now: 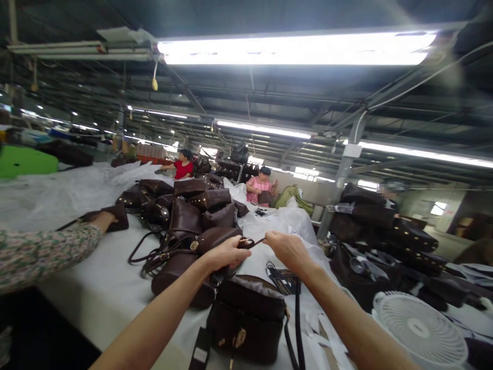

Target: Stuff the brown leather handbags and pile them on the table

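Note:
My left hand is closed around one end of a thin dark strap, near its small metal clasp. A little to the right, my right hand pinches the strap's other end, and the strap runs taut between both fists. Right below them stands a dark brown handbag with a hanging tag. Behind my left hand lies a heap of several brown handbags on the white table.
A co-worker's sleeved arm reaches in from the left, its hand on a flat brown piece. A white fan sits low right beside more dark bags. Two seated people work far back. Clear plastic wrap lies beyond my hands.

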A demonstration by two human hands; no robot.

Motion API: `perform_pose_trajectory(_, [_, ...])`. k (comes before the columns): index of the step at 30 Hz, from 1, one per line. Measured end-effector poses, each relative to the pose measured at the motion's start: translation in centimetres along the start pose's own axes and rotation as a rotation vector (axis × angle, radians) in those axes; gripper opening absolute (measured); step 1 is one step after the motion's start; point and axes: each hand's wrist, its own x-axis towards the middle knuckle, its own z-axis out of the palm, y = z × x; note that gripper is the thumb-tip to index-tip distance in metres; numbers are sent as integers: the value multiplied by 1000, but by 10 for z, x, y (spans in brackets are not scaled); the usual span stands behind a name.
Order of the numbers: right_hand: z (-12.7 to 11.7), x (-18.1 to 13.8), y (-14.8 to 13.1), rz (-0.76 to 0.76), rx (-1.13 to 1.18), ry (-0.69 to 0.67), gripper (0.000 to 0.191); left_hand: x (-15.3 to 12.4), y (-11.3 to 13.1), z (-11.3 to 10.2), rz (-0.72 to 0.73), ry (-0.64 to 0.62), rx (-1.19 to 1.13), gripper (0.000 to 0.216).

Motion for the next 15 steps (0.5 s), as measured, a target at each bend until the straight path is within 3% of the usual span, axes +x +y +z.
perform_pose_trajectory(3, [11, -11, 9, 129, 22, 3, 22, 4, -7, -12, 119, 218, -105, 33])
perform_pose_trajectory(5, [18, -16, 1, 132, 70, -4, 23, 9, -13, -10, 181, 301, -269, 34])
perform_pose_trajectory(11, [30, -12, -57, -33, 132, -98, 27, 18, -25, 25, 158, 178, -702, 39])
perform_pose_trajectory(15, [41, -18, -54, -48, 321, -69, 26, 19, -21, 15, 190, 259, -745, 35])
